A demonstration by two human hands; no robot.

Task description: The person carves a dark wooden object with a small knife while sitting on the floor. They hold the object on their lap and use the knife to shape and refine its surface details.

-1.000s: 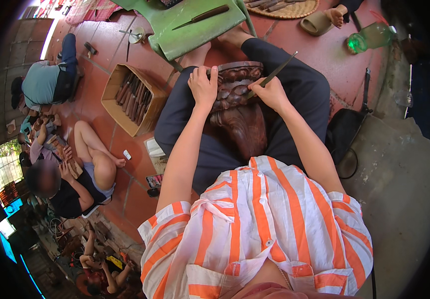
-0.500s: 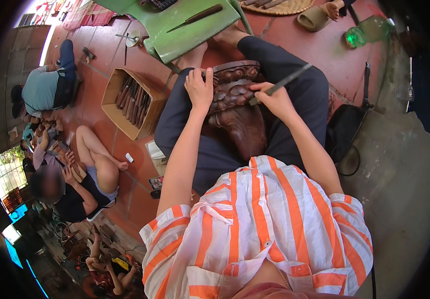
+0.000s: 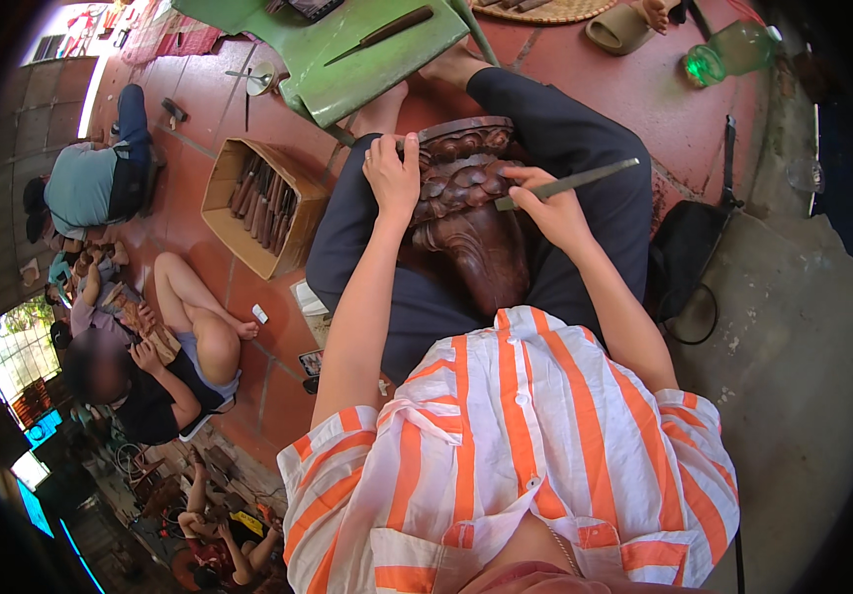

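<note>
A dark brown carved wooden piece (image 3: pixel 476 243) with a ridged top rests between my bent legs. My left hand (image 3: pixel 392 176) is closed over its upper left edge, holding it. In my right hand (image 3: pixel 550 206) is a long flat grey file (image 3: pixel 593 176), pinched between thumb and fingers. The file slants up to the right, with its lower end by the right side of the carving. Whether that end touches the wood I cannot tell.
A green plastic chair (image 3: pixel 367 69) ahead bears a dark-handled pointed tool (image 3: pixel 382 35). To the left stands a cardboard box (image 3: pixel 219 213) of wooden-handled tools. Several people sit further left. A green bottle (image 3: pixel 733 57), a clog (image 3: pixel 613 32) and a black bag (image 3: pixel 684 252) lie to the right.
The file has swung flatter, its far end lower and further right. My right hand has turned slightly with it. My left hand stays on the carving.
</note>
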